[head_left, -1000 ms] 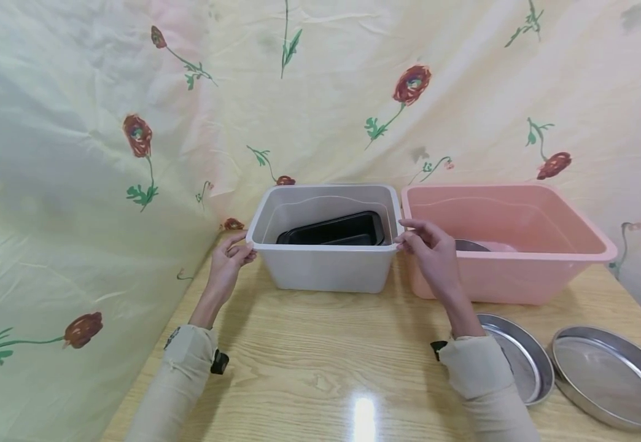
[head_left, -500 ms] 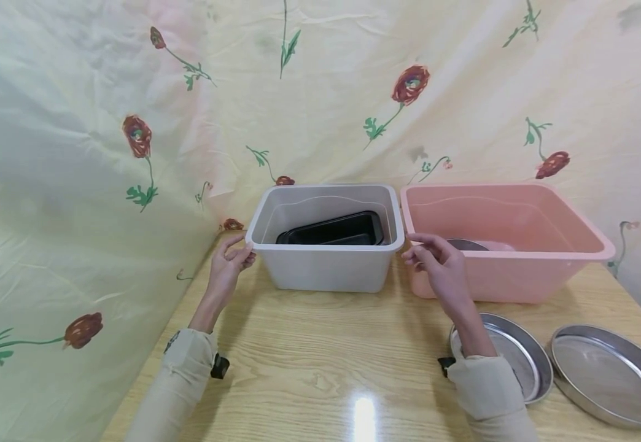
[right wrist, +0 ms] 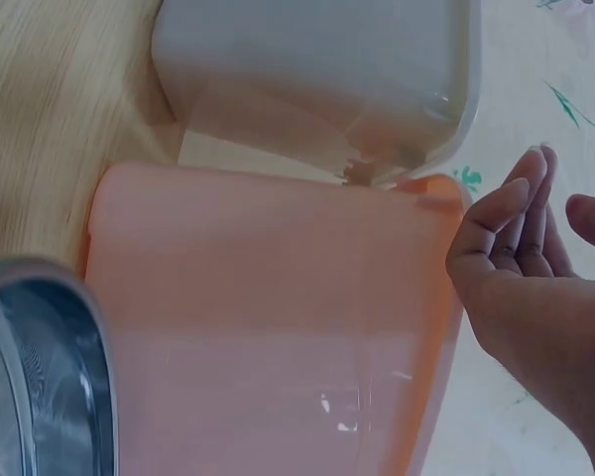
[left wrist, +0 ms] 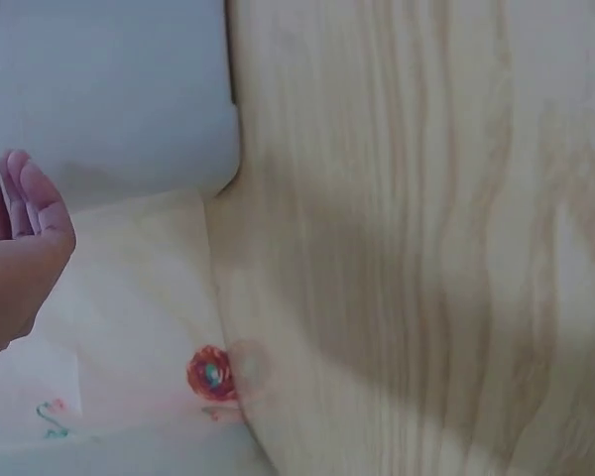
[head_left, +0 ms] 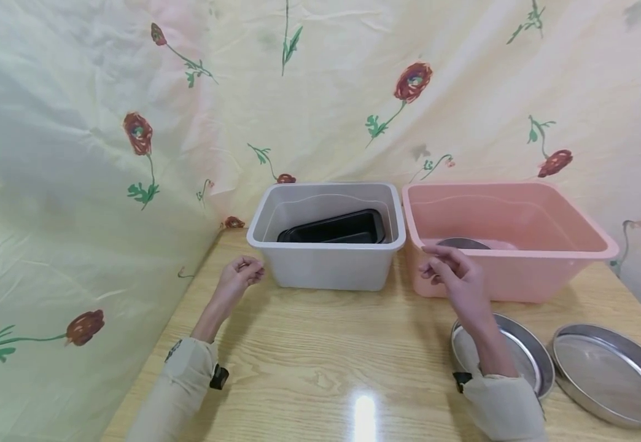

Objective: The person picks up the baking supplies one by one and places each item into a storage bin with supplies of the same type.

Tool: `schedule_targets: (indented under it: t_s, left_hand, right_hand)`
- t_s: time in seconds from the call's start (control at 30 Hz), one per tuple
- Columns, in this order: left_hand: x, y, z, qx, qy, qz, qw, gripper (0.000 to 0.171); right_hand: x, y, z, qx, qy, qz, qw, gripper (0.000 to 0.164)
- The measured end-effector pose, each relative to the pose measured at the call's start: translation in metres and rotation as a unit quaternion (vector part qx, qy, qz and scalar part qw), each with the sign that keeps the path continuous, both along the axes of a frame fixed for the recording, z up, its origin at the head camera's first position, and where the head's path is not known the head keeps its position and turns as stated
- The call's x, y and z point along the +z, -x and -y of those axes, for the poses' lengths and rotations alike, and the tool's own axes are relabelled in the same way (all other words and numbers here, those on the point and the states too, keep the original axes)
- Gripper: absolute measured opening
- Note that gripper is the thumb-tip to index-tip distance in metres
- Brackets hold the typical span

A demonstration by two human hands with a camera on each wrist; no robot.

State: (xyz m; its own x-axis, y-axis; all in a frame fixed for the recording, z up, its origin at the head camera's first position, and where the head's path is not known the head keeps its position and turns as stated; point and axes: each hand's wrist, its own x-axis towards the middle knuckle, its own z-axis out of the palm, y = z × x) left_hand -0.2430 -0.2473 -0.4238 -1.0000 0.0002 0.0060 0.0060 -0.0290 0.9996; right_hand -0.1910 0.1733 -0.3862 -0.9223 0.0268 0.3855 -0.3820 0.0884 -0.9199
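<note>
A white plastic bin [head_left: 326, 267] stands at the back of the table with black rectangular pans [head_left: 337, 228] inside it. My left hand [head_left: 237, 282] is just off the bin's front left corner, its fingers loosely bent around nothing. Beside the white bin is a pink plastic bin [head_left: 519, 276], and a round metal pan [head_left: 464, 244] shows partly over its front rim. In front of the pink bin's left part hovers my right hand [head_left: 461, 285]. The right wrist view shows that hand's fingers [right wrist: 511, 223] loosely bent and the thumb apart, holding nothing.
Two round metal pans lie at the table's right: a smaller pan [head_left: 519, 344], partly behind my right forearm, and a larger pan [head_left: 610, 371] beside it. A flower-patterned cloth [head_left: 309, 92] hangs behind and to the left of the wooden table [head_left: 309, 356].
Both hands have come away from the white bin's rim. The right hand has moved right and toward me, to the pink bin's front. The left has dropped slightly toward me. The bins look unmoved.
</note>
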Motion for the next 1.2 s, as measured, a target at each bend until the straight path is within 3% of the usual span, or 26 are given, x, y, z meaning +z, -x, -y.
schedule_targets:
  t_s: [0.33, 0.5, 0.8, 1.0, 1.2]
  left_hand:
    - [-0.008, -0.005, -0.046, -0.070, 0.063, -0.001, 0.9955, 0.023]
    - [-0.009, -0.011, -0.070, -0.123, 0.063, -0.014, 0.9903, 0.022]
    - [-0.014, -0.025, -0.112, -0.196, 0.065, -0.026, 0.9781, 0.024]
    - [-0.022, -0.034, -0.134, -0.228, 0.038, -0.024, 0.9727, 0.022]
    - [-0.022, -0.042, -0.153, -0.243, 0.021, -0.023, 0.9695, 0.024]
  right_hand:
    - [-0.006, -0.015, -0.014, 0.029, -0.012, -0.005, 1.000, 0.021]
    - [-0.009, -0.023, -0.022, 0.032, 0.006, 0.001, 0.999, 0.024]
    - [-0.016, -0.035, -0.045, 0.002, 0.011, 0.015, 1.000, 0.026]
    - [-0.022, -0.041, -0.060, 0.006, 0.020, 0.026, 0.999, 0.029]
    - [-0.028, -0.046, -0.078, 0.004, 0.037, 0.036, 0.999, 0.029]
